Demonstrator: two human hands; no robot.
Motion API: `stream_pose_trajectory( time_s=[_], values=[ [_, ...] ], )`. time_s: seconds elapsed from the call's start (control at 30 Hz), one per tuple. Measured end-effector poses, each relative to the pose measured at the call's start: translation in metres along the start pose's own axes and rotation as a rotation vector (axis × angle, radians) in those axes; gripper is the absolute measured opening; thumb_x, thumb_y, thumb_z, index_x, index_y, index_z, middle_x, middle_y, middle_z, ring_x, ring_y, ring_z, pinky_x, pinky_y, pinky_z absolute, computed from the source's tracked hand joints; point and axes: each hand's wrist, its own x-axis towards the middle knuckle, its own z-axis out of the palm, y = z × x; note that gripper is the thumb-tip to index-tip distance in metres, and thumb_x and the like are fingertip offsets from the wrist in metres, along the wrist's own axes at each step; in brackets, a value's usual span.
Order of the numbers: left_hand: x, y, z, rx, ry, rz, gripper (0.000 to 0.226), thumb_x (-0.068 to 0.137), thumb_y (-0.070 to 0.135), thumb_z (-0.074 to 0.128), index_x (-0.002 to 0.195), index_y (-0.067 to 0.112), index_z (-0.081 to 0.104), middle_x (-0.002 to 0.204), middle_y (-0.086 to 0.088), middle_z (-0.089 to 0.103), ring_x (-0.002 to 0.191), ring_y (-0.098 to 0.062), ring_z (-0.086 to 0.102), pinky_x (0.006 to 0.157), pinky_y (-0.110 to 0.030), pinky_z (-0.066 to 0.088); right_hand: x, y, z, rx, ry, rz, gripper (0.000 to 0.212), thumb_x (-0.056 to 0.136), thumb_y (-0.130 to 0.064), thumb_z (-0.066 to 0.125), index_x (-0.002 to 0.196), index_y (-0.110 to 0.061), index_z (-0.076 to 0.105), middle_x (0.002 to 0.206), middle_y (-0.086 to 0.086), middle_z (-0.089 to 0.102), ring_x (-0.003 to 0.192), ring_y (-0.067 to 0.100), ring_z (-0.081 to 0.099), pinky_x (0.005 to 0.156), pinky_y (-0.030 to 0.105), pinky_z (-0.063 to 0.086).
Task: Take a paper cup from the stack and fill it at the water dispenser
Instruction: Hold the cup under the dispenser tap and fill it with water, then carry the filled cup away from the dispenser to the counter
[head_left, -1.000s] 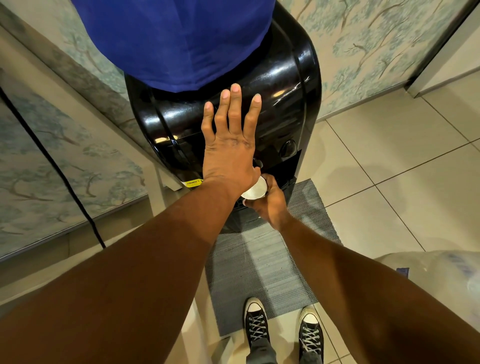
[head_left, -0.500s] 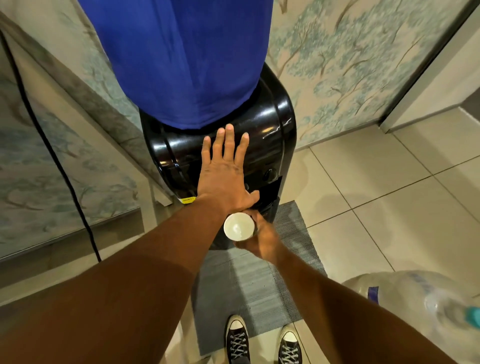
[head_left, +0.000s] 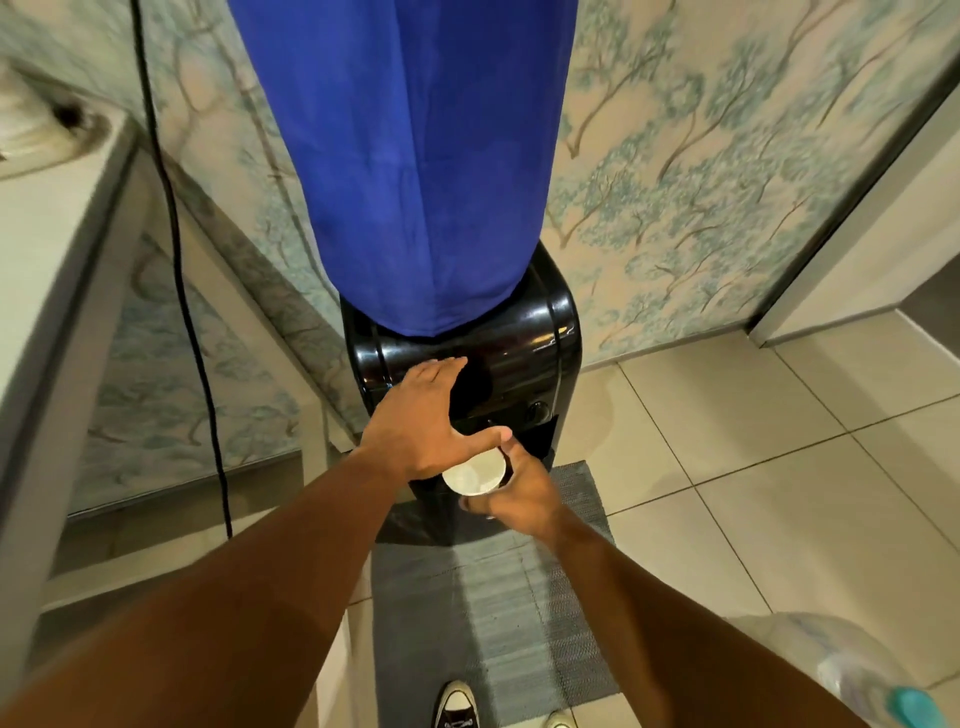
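The black water dispenser (head_left: 519, 358) stands against the tree-patterned wall, and everything here reads off it. On top of it sits a tall bottle under a blue cover (head_left: 410, 156). Left hand (head_left: 415, 415) lies flat on the dispenser's glossy front panel, fingers straight and pressed together, thumb swung out to the side toward the cup. Right hand (head_left: 514, 488) is just below that, in front of the dispenser's dark tap recess, fingers curled round the paper cup (head_left: 474, 472) and clamped on its side. The cup is upright, its white mouth facing up at the camera (whether there is water inside, I cannot tell from this angle). The left thumb runs right over the cup's far rim, touching or nearly so. A round knob (head_left: 537, 410) shows on the dispenser's front, to the right of the hands. At the dispenser's foot lies a grey ribbed mat (head_left: 498, 623), with the person's sneaker (head_left: 456, 704) on its near edge. A black cable (head_left: 182, 260) hangs down the wall left of the dispenser. Well off to the dispenser's right, on the tiled floor, a clear water jug with a teal cap (head_left: 852, 670) lies near the frame corner.
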Motion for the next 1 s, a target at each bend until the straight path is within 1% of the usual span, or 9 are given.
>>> stream_pose_trajectory(
  time_s=[0.1,0.2,0.37,0.47,0.6,0.7,0.77,0.87,1.0],
  values=[
    [-0.013,-0.002,-0.013,-0.180,-0.070,-0.061,0.111,0.066,0.087,0.059,0.156,0.032,0.023,0.160,0.007,0.031,0.146,-0.014,0.029,0.113,-0.037,0.032,-0.008,-0.024,-0.004,-0.038,-0.003,-0.067,0.070,0.062,-0.012,0.088,0.116,-0.038,0.051,0.105,-0.014,0.062,0.100,0.007,0.060,0.076,0.018,0.053],
    [-0.023,-0.006,-0.020,-0.398,-0.122,-0.136,0.120,0.056,0.088,0.065,0.156,0.033,0.024,0.158,0.011,0.034,0.143,-0.011,0.035,0.114,-0.038,0.034,-0.011,-0.045,-0.004,-0.019,0.002,-0.110,0.073,0.061,-0.011,0.088,0.120,-0.036,0.053,0.110,-0.011,0.063,0.106,0.010,0.059,0.071,0.012,0.049],
    [-0.040,-0.011,-0.038,-0.651,-0.092,-0.206,0.133,0.042,0.083,0.076,0.154,0.030,0.027,0.150,0.008,0.045,0.130,-0.011,0.050,0.107,-0.037,0.046,-0.019,-0.083,-0.002,0.014,-0.011,-0.171,0.073,0.065,-0.011,0.088,0.126,-0.029,0.052,0.107,-0.015,0.059,0.098,0.004,0.058,0.065,0.009,0.051],
    [-0.051,-0.015,-0.053,-0.734,-0.061,-0.218,0.121,0.050,0.071,0.084,0.151,0.027,0.033,0.138,0.010,0.055,0.120,-0.010,0.058,0.096,-0.025,0.050,-0.022,-0.107,0.002,0.021,-0.030,-0.225,0.075,0.065,-0.010,0.087,0.128,-0.028,0.051,0.111,-0.012,0.058,0.103,0.009,0.057,0.068,0.012,0.053],
    [-0.061,-0.021,-0.072,-0.772,0.016,-0.221,0.087,0.057,0.064,0.087,0.130,0.030,0.055,0.117,0.015,0.067,0.106,-0.003,0.065,0.090,-0.024,0.054,-0.021,-0.138,0.010,-0.014,-0.051,-0.278,0.068,0.071,-0.013,0.082,0.127,-0.035,0.051,0.122,-0.005,0.058,0.110,0.015,0.056,0.068,0.020,0.056],
    [-0.066,-0.029,-0.088,-0.820,0.086,-0.243,0.084,0.056,0.063,0.087,0.128,0.031,0.058,0.115,0.014,0.068,0.104,-0.002,0.065,0.086,-0.021,0.054,-0.019,-0.159,0.021,-0.012,-0.037,-0.306,0.069,0.069,-0.014,0.083,0.127,-0.035,0.052,0.123,-0.006,0.060,0.113,0.014,0.056,0.083,0.030,0.059],
    [-0.070,-0.038,-0.101,-0.853,0.123,-0.248,0.088,0.054,0.063,0.088,0.129,0.028,0.059,0.116,0.012,0.069,0.105,-0.003,0.066,0.092,-0.027,0.055,-0.018,-0.173,0.031,-0.010,-0.035,-0.326,0.068,0.068,-0.011,0.084,0.125,-0.033,0.054,0.122,-0.007,0.059,0.114,0.014,0.055,0.090,0.033,0.057],
    [-0.076,-0.053,-0.120,-0.861,0.161,-0.253,0.086,0.058,0.059,0.089,0.131,0.025,0.059,0.118,0.009,0.070,0.109,-0.007,0.067,0.097,-0.033,0.054,-0.018,-0.197,0.046,-0.035,-0.053,-0.349,0.072,0.066,-0.012,0.084,0.128,-0.031,0.053,0.125,-0.006,0.058,0.116,0.015,0.052,0.091,0.030,0.055],
    [-0.090,-0.068,-0.147,-0.814,0.236,-0.248,0.071,0.072,0.047,0.084,0.133,0.023,0.058,0.120,0.008,0.069,0.110,-0.009,0.065,0.090,-0.022,0.053,-0.018,-0.227,0.068,-0.070,-0.092,-0.377,0.074,0.068,-0.012,0.083,0.132,-0.028,0.050,0.127,-0.004,0.055,0.116,0.015,0.049,0.081,0.017,0.047]
  ],
)
